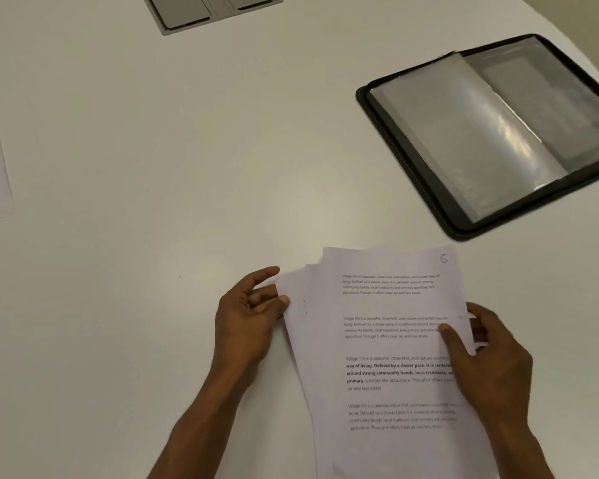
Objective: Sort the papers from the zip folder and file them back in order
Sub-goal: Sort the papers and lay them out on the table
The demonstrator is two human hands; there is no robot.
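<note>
Currently both hands clamp the papers point(388, 344): left hand point(248, 318) pinches the left edge, right hand point(491, 357) grips the right edge; folder point(412, 160) lies open beyond them.

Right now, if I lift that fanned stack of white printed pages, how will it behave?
The fanned stack of white printed pages would probably sag, being thin sheets. Its edges are already splayed, so sheets may slide apart unless both hands, left and right, pinch firmly.
</note>
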